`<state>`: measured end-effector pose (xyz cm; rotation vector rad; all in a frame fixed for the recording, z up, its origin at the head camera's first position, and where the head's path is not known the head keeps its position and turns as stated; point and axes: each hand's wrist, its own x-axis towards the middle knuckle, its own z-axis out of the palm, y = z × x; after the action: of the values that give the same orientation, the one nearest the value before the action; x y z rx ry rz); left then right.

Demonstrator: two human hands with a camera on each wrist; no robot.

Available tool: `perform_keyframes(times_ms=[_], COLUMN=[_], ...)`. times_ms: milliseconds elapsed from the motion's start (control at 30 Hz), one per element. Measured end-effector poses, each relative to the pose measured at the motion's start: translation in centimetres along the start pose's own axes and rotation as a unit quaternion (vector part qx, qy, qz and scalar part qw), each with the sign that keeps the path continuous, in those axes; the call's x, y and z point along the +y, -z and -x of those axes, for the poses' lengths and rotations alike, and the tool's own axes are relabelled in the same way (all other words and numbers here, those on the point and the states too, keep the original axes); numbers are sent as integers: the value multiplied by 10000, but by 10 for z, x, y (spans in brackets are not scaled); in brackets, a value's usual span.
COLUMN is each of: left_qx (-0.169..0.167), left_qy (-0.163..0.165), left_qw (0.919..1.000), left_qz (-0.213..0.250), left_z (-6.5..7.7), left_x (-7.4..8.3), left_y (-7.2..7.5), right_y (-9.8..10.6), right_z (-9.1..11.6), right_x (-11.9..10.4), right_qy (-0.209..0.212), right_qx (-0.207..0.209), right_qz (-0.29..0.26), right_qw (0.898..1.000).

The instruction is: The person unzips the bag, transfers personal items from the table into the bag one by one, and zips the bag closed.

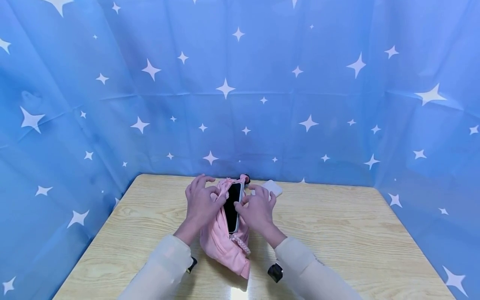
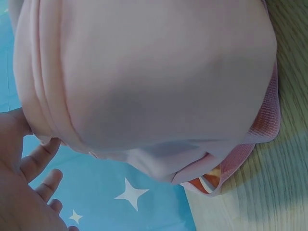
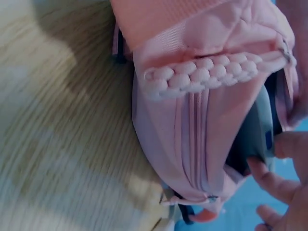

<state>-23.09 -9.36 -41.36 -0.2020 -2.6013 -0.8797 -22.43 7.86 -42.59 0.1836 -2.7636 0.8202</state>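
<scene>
A pink bag [image 1: 221,241] with zippers lies on the table, its opening facing up. Partly inside that opening is a smartphone [image 1: 233,204] with a dark screen and a pale case. My left hand [image 1: 200,200] pinches the bag's fabric edge on the left; its other fingers spread loosely. With thumb and forefinger, my right hand [image 1: 258,210] pinches the phone's right edge, seen closer in the right wrist view as a pale side [image 3: 262,120]. A braided pink cord [image 3: 202,74] hangs from the bag's zipper end.
A white flat object [image 1: 273,188] lies behind my right hand, partly covered by it. The wooden table [image 1: 337,233] extends to both sides. Blue star-patterned cloth [image 1: 240,112] surrounds its back and sides. A black strap piece [image 1: 246,179] shows at the bag's far end.
</scene>
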Motion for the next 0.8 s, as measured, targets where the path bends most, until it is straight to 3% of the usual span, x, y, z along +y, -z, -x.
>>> perform_keyframes(times_ms=[533, 800], left_qx=[-12, -73], left_qy=[-88, -22], left_qw=[10000, 10000], left_qz=[-12, -4], left_z=[-6, -5], left_x=[0, 0], left_y=[3, 6], right_y=[-25, -34], right_z=[-7, -6], right_x=[-11, -15], right_qy=[53, 664], right_qx=[186, 170], right_qz=[450, 1229], right_qw=[9988, 9900])
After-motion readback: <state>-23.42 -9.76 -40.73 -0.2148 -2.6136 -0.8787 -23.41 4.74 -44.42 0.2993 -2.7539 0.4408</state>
